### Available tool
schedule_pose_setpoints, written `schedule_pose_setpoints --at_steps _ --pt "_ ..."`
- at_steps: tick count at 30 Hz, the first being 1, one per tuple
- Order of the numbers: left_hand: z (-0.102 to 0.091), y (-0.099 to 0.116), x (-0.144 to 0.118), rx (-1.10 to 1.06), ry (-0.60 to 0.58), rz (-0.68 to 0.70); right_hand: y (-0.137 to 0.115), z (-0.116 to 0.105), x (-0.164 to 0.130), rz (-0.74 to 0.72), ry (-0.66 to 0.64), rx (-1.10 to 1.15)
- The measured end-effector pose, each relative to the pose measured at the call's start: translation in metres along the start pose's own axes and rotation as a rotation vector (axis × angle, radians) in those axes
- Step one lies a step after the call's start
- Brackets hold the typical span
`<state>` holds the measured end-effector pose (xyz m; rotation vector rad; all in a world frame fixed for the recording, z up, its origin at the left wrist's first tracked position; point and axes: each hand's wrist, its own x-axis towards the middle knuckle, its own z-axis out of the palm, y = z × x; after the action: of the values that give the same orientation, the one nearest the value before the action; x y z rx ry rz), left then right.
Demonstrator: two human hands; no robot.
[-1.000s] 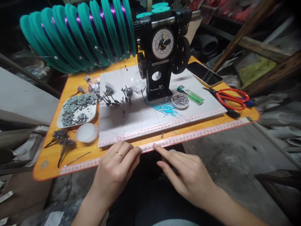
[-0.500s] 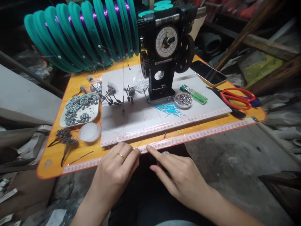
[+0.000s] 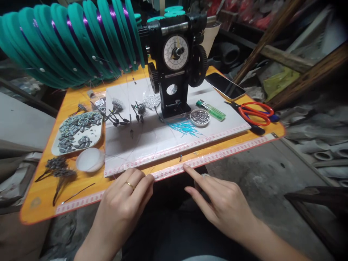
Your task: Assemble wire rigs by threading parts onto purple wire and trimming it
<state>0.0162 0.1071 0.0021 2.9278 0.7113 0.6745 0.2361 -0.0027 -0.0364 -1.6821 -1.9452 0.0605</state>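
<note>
My left hand (image 3: 122, 203), with a ring on one finger, rests at the front edge of the orange board (image 3: 40, 192), its fingertips pinched together on a thin clear line at the pink measuring tape (image 3: 225, 152). To its right, my right hand (image 3: 223, 204) stretches its index finger out, the tip pressing on the same tape. Nothing shows in that hand. A tiny dark bead (image 3: 180, 158) lies on the board just behind that fingertip. More thin lines run back over the white sheet (image 3: 141, 139) towards the black winding machine (image 3: 174, 65).
Teal spools (image 3: 67, 40) with purple line hang at the back left. On the board lie a tray of grey sinkers (image 3: 77, 130), a white dish (image 3: 90, 159), dark wire bundles (image 3: 58, 170), blue slivers (image 3: 183, 127), a tin of beads (image 3: 200, 117), a green lighter (image 3: 212, 110), a phone (image 3: 224, 85) and red scissors (image 3: 254, 112).
My right index finger has slid to the right along the tape, away from my left hand. My left hand stays pinched at the board edge. The view has shifted slightly.
</note>
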Motion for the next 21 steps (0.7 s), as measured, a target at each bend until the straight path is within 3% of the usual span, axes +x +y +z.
schedule_pose_setpoints --at_steps 21 --pt "0.0015 -0.0009 0.0005 -0.038 0.008 -0.008 0.0042 -0.0055 -0.0042 0.056 0.012 0.142"
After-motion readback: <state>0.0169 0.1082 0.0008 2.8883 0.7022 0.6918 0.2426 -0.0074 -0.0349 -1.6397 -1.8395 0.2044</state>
